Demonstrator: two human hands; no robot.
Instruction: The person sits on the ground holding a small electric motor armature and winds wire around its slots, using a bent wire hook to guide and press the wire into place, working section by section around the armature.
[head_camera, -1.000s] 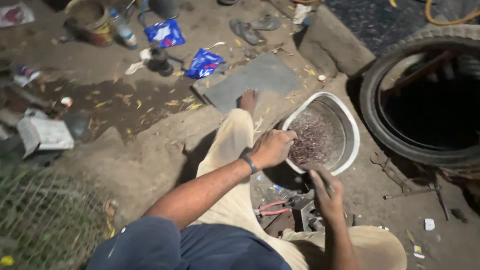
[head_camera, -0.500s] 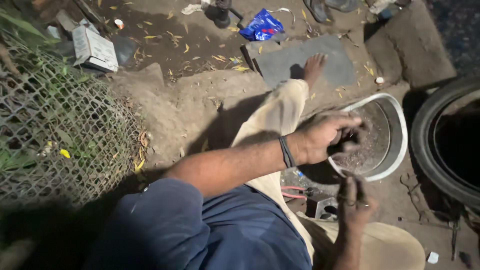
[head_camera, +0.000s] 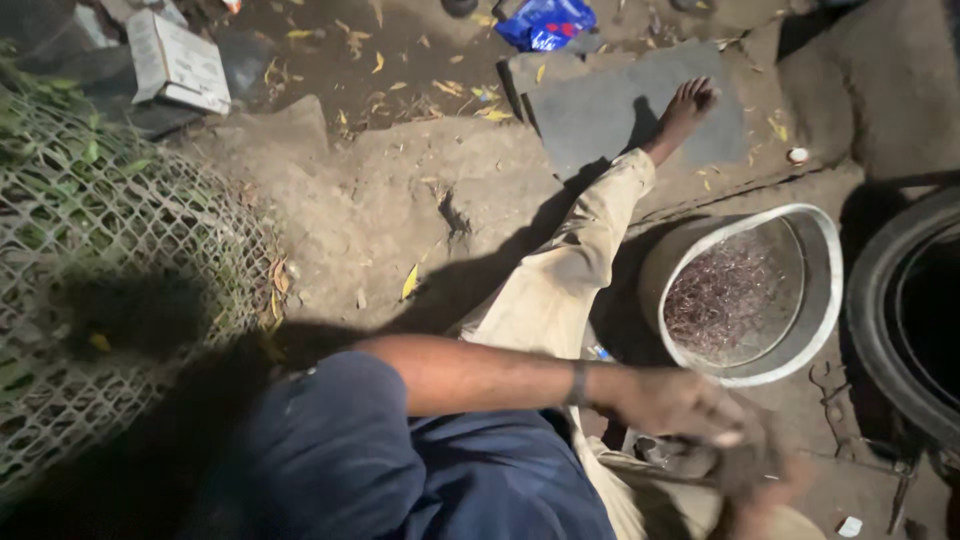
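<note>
Fingers of both blurred hands, left hand (head_camera: 680, 405) and right hand (head_camera: 755, 470), meet just below the metal bowl (head_camera: 815, 330); I cannot tell their grip. A tyre (head_camera: 900, 320) sits beside the bowl.

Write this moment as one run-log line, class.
left hand: blurred, beside right hand | right hand: blurred, over lap | metal bowl: on ground, small dark bits inside, untouched | tyre: right of bowl

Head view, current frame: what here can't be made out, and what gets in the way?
- Left hand: motion-blurred; grip unclear.
- Right hand: blurred and partly behind the left hand; whatever the fingers hold cannot be identified.
- Small dark object under the hands: in shadow and blur, kind unclear.
- Contents of the metal basin: small dark bits, too fine to name.
- Tyre: cut off by the right edge.
- Blue packet: cut off by the top edge.
</note>
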